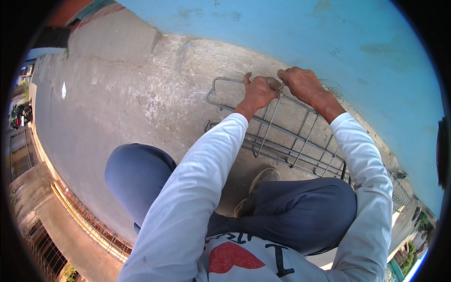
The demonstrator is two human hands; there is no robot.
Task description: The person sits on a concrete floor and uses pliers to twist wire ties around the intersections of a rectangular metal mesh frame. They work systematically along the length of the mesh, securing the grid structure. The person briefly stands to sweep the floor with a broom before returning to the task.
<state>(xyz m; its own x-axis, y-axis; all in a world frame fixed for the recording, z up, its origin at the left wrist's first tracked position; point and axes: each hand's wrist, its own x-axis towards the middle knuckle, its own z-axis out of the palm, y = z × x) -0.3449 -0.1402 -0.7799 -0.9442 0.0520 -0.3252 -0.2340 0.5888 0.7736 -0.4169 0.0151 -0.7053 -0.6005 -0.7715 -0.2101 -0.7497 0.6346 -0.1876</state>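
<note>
On the floor (94, 117), the cage of metal bars (303, 141) lies before the wall (366, 47), which stands along the far and right side; one end of the cage is on the left, and from there it goes to the right, behind the right forearm (359, 141). At the far edge of the cage are the left hand (260, 91) and, just to its right, the right hand (303, 84). Nearer than the cage, there are the left knee (138, 174) on the left, the right knee (310, 207) on the right, and a shoe (263, 178) between them.
</note>
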